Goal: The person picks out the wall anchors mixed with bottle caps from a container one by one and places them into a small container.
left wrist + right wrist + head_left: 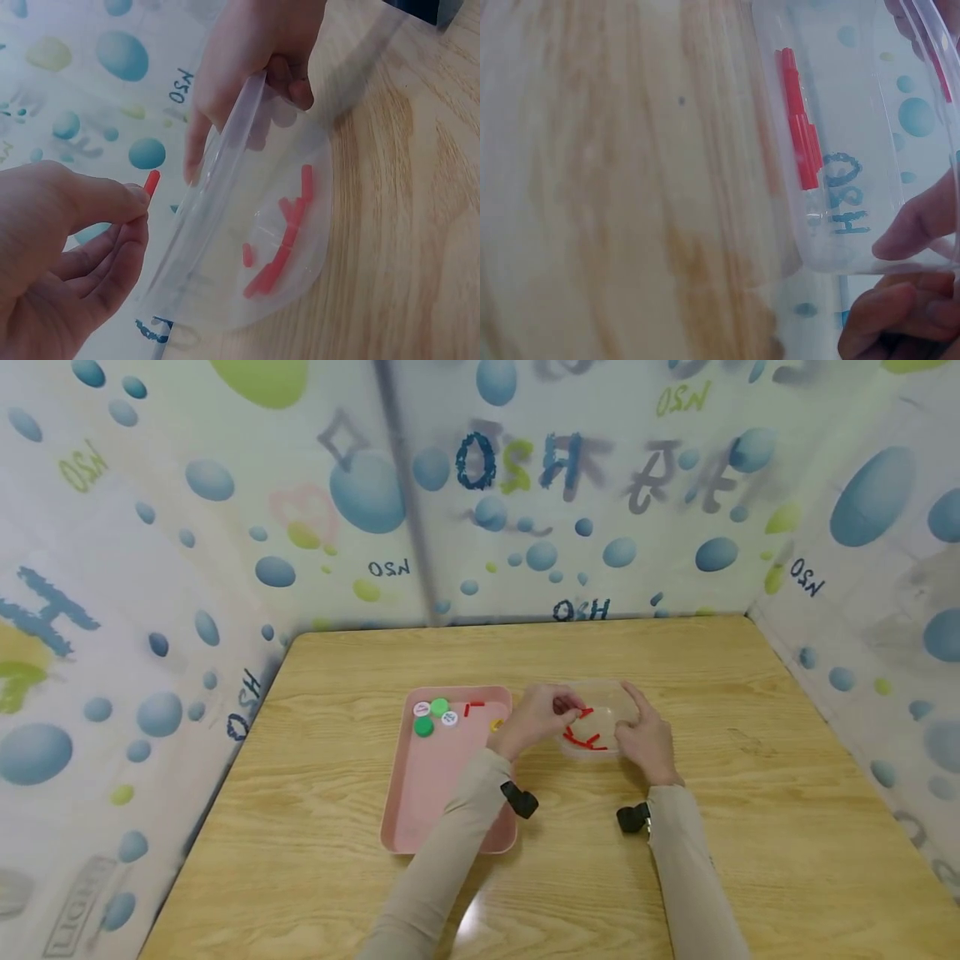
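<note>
A small red stick [152,182] is pinched between the thumb and finger of my left hand [534,722], over the clear plastic container [225,304]. Inside that container, several more red sticks [289,240] lie against its near side. My right hand [649,745] grips the container's right end, with the thumb inside the wall [911,229] and curled fingers outside, as the right wrist view shows. In the left wrist view the container looks tilted, though this may come from the camera's angle.
Left of the container lies a pink tray [420,802], partly covered by my left forearm. Green caps [423,727], white caps [449,718], a yellow cap [497,725] and two red sticks [474,704] are in it. A patterned curtain [525,527] borders the wooden table [750,827].
</note>
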A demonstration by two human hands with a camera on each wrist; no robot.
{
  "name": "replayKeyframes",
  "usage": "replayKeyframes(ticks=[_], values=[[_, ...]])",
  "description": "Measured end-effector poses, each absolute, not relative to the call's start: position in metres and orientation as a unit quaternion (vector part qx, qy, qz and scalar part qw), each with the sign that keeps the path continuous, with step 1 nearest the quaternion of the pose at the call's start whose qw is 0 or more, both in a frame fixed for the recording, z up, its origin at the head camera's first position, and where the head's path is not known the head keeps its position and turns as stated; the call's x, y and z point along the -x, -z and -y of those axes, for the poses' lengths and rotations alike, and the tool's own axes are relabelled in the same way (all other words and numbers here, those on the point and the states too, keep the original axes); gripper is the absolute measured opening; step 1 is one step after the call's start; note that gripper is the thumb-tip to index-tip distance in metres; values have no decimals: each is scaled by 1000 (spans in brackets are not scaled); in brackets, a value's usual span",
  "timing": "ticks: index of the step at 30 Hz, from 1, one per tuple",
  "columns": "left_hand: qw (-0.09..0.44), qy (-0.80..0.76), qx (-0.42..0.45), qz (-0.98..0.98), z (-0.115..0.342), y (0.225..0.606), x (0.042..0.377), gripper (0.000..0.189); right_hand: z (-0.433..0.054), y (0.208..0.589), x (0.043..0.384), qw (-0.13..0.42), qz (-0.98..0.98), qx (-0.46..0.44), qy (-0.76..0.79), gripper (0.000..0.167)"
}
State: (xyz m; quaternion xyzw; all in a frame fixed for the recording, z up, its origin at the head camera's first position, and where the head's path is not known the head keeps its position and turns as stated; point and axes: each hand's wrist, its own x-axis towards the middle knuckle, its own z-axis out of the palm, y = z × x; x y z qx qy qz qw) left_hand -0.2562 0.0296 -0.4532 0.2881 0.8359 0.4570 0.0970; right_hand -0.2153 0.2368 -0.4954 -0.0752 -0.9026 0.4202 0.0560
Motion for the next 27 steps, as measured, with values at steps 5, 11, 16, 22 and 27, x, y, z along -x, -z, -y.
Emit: replayKeyframes(ticks=[5,11,16,22,27], values=[[89,-445,-293,-842,-33,453,256,12,-235,496,217,55,905,81,-415,75],[95,-442,-289,-844,-38,456,257,13,-234,496,217,65,904,77,-415,74],[101,-454,-295,-835,-42,459,258,14,-234,496,216,62,906,69,-414,75],[97,-453,-296,-836,-45,461,259,14,-234,497,217,65,907,67,-411,75],[103,-456,-293,-834,-43,460,259,17,-236,497,216,68,907,71,-409,74]])
